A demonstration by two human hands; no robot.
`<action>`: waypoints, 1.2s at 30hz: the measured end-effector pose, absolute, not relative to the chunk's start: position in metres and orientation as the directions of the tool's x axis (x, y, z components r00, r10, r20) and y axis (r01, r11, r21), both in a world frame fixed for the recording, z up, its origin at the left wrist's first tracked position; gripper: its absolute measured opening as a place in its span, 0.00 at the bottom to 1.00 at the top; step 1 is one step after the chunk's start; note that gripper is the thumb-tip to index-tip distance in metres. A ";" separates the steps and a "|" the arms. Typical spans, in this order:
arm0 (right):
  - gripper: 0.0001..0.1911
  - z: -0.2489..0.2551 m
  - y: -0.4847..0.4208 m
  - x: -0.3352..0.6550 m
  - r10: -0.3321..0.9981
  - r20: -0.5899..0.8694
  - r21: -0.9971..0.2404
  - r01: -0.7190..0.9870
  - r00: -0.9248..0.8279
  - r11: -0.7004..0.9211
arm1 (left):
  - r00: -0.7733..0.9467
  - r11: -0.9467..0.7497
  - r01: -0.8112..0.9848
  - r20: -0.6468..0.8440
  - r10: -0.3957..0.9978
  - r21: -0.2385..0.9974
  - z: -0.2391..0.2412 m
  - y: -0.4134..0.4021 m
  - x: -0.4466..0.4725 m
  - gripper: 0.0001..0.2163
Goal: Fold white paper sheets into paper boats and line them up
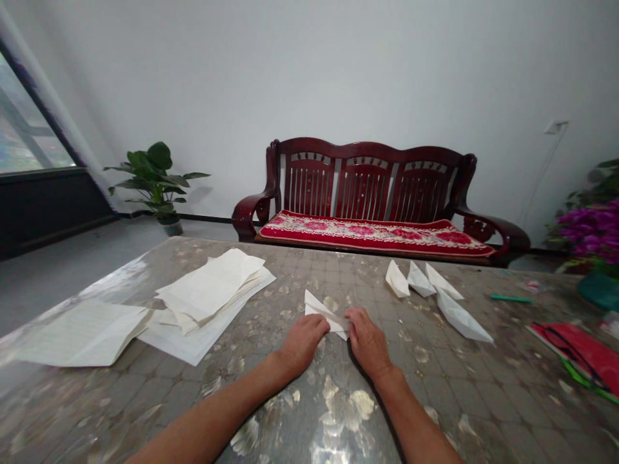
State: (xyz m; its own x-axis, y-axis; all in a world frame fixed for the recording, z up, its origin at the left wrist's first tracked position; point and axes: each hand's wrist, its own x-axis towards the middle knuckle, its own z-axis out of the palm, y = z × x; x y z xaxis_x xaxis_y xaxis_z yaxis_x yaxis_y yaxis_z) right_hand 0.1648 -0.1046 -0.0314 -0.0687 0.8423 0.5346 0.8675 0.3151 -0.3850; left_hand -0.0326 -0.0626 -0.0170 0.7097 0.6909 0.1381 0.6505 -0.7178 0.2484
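A small piece of folded white paper (325, 310) lies on the patterned table in front of me, with creased flaps and a pointed corner at its upper left. My left hand (305, 341) grips its left lower edge, fingers curled. On the opposite side, my right hand (368, 339) has its fingers closed on the right end of the same paper. My fingers cover parts of both ends. Several folded paper boats (463, 317) stand to the right, beyond my right hand.
Stacked loose sheets (213, 287) and more paper (87, 332) lie left. At right are a green pen (510, 298), a red booklet (587, 351) with dark glasses (570, 351) on it, and purple flowers (592, 229). A wooden bench (367, 187) stands behind the table (333, 399).
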 end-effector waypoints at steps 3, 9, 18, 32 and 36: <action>0.19 -0.030 -0.106 0.168 0.849 0.509 -0.374 0.853 -0.139 0.364 | 0.722 -0.729 0.644 0.127 0.680 0.233 -0.013 -0.063 -0.031 0.09; 0.17 -0.027 -0.109 0.174 0.864 0.459 -0.396 0.823 -0.206 0.407 | 0.794 -0.819 0.553 0.199 0.574 0.153 -0.016 -0.061 -0.028 0.18; 0.13 -0.015 -0.112 0.184 0.892 0.387 -0.389 0.835 -0.234 0.388 | 0.806 -0.820 0.569 0.158 0.571 0.058 -0.017 -0.062 -0.027 0.21; 0.10 -0.015 -0.112 0.184 0.898 0.349 -0.309 0.872 -0.268 0.380 | 0.778 -0.800 0.595 0.194 0.598 0.083 -0.015 -0.064 -0.022 0.15; 0.07 -0.010 -0.113 0.185 0.928 0.284 -0.356 0.872 -0.241 0.336 | 0.777 -0.796 0.599 0.176 0.604 0.091 -0.013 -0.063 -0.022 0.15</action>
State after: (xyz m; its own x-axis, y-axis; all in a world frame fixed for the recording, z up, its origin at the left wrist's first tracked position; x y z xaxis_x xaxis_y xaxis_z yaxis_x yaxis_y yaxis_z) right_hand 0.1846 -0.1129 -0.0103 -0.2409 0.9280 0.2843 0.8720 0.3356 -0.3565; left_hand -0.0224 -0.0631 -0.0132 0.7769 0.6044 0.1764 0.5985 -0.7959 0.0912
